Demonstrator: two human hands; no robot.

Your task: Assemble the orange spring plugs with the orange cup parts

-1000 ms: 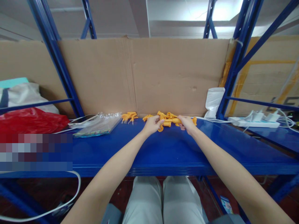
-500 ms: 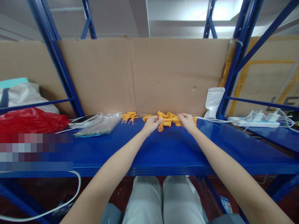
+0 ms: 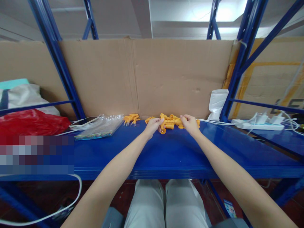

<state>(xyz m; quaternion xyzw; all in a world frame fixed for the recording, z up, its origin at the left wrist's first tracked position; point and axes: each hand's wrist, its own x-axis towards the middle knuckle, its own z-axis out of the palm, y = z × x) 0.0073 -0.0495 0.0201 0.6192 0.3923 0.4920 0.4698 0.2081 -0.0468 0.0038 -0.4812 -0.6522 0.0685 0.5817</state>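
Observation:
Near the back of the blue shelf, my left hand (image 3: 153, 127) is closed around an upright orange plastic piece (image 3: 163, 130) with a flared round foot. My right hand (image 3: 190, 124) is pinched at the right side of a small pile of orange plastic parts (image 3: 169, 125); its fingertips hide whatever is between them. The pile lies between both hands and includes several tube-shaped parts with round, open ends. To the left of my left hand lies a separate group of orange handles with metal spirals (image 3: 131, 119), untouched by either hand.
A clear plastic bag (image 3: 102, 128) with flat contents lies on the left of the shelf (image 3: 166, 155). Further left is a red bag (image 3: 33, 122). A white pouch (image 3: 217, 103) leans at the back right, near a power strip (image 3: 258, 125). Cardboard (image 3: 178, 76) stands behind.
My left fingers have shifted slightly around the orange piece. My right hand stays almost where it was, and the pile looks the same.

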